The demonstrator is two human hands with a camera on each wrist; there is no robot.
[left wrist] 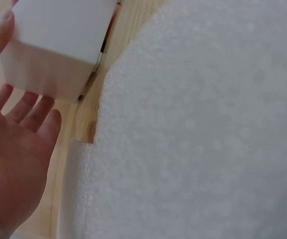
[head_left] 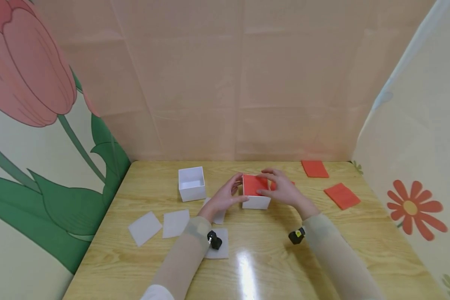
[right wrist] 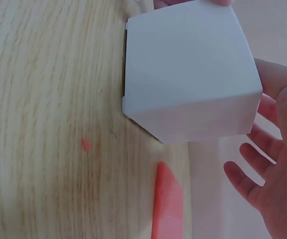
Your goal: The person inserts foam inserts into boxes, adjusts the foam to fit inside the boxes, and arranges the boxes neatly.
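Note:
A white open-topped box (head_left: 256, 203) stands mid-table, with a red square sheet (head_left: 253, 184) lying level across its opening. My left hand (head_left: 224, 198) is at the box's left side, its thumb along the front upper edge and its fingers beside the left wall. In the left wrist view the left hand's fingers (left wrist: 36, 119) are relaxed and spread at the box's side. From the right, my right hand (head_left: 283, 189) reaches over the rim, thumb and forefinger apart on the sheet. Its other fingers (right wrist: 255, 159) hang loose beside the box in the right wrist view.
A second white box (head_left: 192, 192), open at the top, stands back left. Several white foam squares lie at left, one (head_left: 144, 228) outermost and another (head_left: 222, 243) under the left forearm. Red squares (head_left: 315, 168) lie back right, another (head_left: 342, 196) nearer. A backdrop borders the table.

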